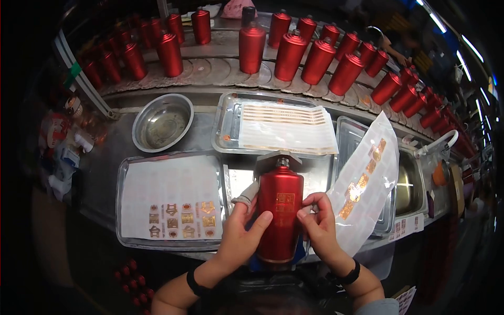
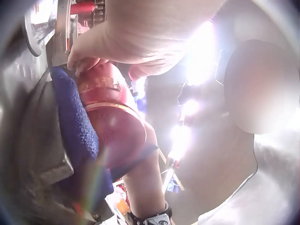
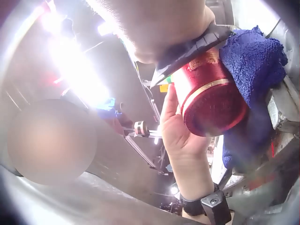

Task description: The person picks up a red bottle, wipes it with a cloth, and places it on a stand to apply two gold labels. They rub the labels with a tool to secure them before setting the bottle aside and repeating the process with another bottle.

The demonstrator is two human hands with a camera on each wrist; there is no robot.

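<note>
A red bottle (image 1: pixel 281 215) with a bare ridged neck and gold characters on its front stands tilted in front of me. My left hand (image 1: pixel 241 231) holds its left side, thumb across the front and a pale covering on a finger. On the other side, my right hand (image 1: pixel 321 223) has its thumb and curled fingers at the edge beside the gold characters. A blue cloth (image 3: pixel 255 61) lies against the bottle in the right wrist view, where its round base (image 3: pixel 213 112) shows. Most of my right fingers' contact is hidden there.
Left is a tray (image 1: pixel 119 210) with a sheet of gold stickers (image 1: pixel 170 178). Behind are a metal bowl (image 1: pixel 163 123) and another tray (image 1: pixel 223 123) with a striped gold sheet (image 1: pixel 286 128). A sticker strip sheet (image 1: pixel 367 173) stands at right. Red bottles (image 1: pixel 291 55) line the conveyor (image 1: pixel 226 73).
</note>
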